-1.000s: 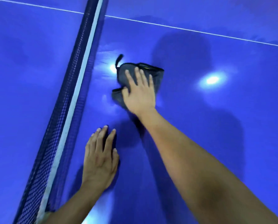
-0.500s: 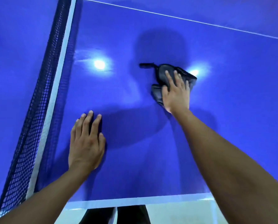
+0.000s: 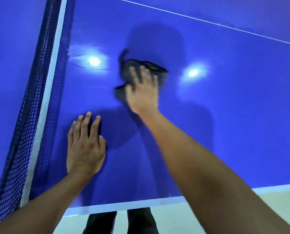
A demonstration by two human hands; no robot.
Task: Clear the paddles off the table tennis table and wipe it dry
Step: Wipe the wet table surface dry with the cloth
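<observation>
A dark grey cloth point(image 3: 126, 70) lies crumpled on the blue table tennis table point(image 3: 225, 115), near the middle of this half. My right hand point(image 3: 143, 89) presses flat on the cloth with straight fingers, blurred by motion. My left hand point(image 3: 85, 144) rests flat on the table surface nearer the net, fingers straight, holding nothing. No paddle is in view.
The dark net point(image 3: 31, 105) with its white top band runs along the left side. The table's white near edge point(image 3: 124, 206) crosses the bottom, with floor and my dark trouser legs point(image 3: 120, 222) below it. Two ceiling-light reflections shine on the surface.
My right hand has slid the cloth left across the table since half a second ago, after sliding it right before that. The left hand has stayed flat in place.
</observation>
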